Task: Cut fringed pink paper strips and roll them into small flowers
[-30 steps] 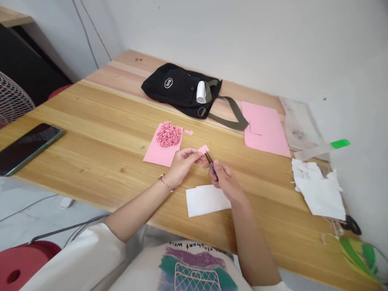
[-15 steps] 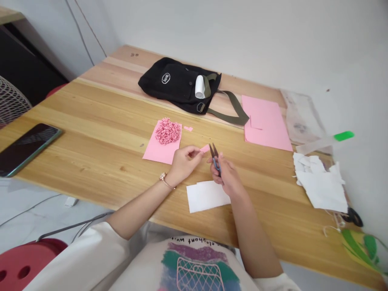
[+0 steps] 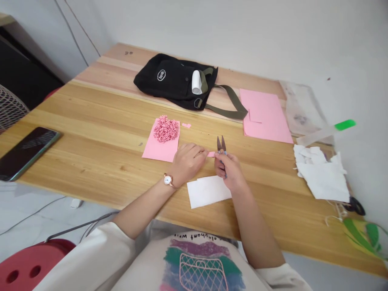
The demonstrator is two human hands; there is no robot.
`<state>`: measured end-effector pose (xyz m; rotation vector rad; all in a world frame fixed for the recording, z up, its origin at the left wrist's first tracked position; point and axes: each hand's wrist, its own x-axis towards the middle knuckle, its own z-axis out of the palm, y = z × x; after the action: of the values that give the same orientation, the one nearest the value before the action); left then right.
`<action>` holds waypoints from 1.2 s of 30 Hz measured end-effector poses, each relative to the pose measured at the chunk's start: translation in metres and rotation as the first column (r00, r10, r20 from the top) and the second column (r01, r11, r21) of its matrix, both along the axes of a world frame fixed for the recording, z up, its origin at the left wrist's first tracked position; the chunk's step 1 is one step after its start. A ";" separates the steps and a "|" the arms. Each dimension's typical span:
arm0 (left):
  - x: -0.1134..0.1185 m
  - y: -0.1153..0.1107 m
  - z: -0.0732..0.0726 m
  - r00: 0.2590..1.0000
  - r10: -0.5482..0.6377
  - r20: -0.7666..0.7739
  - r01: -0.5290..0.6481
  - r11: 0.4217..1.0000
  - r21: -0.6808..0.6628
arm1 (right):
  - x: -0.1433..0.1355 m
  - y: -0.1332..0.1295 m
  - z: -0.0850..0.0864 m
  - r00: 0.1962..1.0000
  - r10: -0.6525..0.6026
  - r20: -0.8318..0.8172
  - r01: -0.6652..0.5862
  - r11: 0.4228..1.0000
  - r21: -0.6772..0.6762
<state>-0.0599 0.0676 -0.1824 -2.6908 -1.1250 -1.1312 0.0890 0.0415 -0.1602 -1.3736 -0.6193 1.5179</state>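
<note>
My left hand (image 3: pixel 189 161), with a watch (image 3: pixel 167 180) on its wrist, is closed on one end of a small pink paper strip (image 3: pixel 211 154). At the strip's other end, the thumb of my right hand (image 3: pixel 229 169) touches or pinches the paper. Small snips (image 3: pixel 221 144) with blue handles sit in my right hand, their blades pointing away from me and apart. Just left of my hands, a heap of curled pink paper pieces (image 3: pixel 165 129) rests on a pink sheet (image 3: pixel 157 151). Folded white paper (image 3: pixel 207 192) lies below my hands, partly behind my right wrist.
A black tote bag (image 3: pixel 176 81) with a white roll (image 3: pixel 196 83) lies farther back. Pink sheets (image 3: pixel 268 117) are to its right. Torn white paper (image 3: pixel 324 173) and a green-tipped clear strip (image 3: pixel 344 125) lie at the right edge. A phone (image 3: pixel 27 151) is at left.
My left hand has turned over, bringing the watch face up. My right hand has come to the strip's free end, and the snips now point away from me, beyond the strip.
</note>
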 end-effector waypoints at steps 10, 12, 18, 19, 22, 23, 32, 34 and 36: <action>0.004 -0.003 0.012 0.890 0.144 0.434 0.194 0.740 -0.643 | -0.002 -0.002 0.003 0.992 -0.005 0.123 -0.003 0.998 0.064; 0.005 -0.003 0.011 0.843 0.164 0.513 0.319 0.615 -0.721 | -0.002 -0.002 0.002 0.989 0.005 0.146 -0.015 0.998 0.067; 0.009 -0.003 0.008 0.762 0.218 0.610 0.496 0.408 -0.766 | 0.000 -0.001 -0.002 0.982 0.025 0.189 -0.041 0.996 0.081; 0.009 -0.003 0.008 0.748 0.230 0.623 0.514 0.393 -0.762 | 0.000 0.000 -0.002 0.981 0.025 0.194 -0.042 0.996 0.084; 0.009 -0.003 0.008 0.715 0.260 0.649 0.543 0.379 -0.749 | 0.001 -0.001 -0.003 0.978 0.038 0.206 -0.060 0.993 0.102; 0.009 -0.003 0.008 0.707 0.269 0.654 0.546 0.379 -0.747 | 0.002 -0.001 -0.003 0.976 0.044 0.211 -0.068 0.992 0.108; 0.009 -0.002 0.014 0.653 0.348 0.673 0.564 0.370 -0.738 | 0.000 -0.001 -0.002 0.987 0.017 0.159 -0.033 0.995 0.096; 0.008 -0.002 0.015 0.640 0.372 0.673 0.556 0.381 -0.739 | -0.001 -0.001 -0.002 0.991 0.003 0.133 -0.016 0.996 0.091; 0.008 -0.002 0.016 0.625 0.394 0.674 0.557 0.379 -0.739 | -0.001 -0.001 -0.001 0.994 0.000 0.112 -0.010 0.996 0.087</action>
<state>-0.0516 0.0660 -0.1669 -2.8674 -2.4443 -2.5489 0.0877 0.0408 -0.1616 -1.3974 -0.7513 1.4080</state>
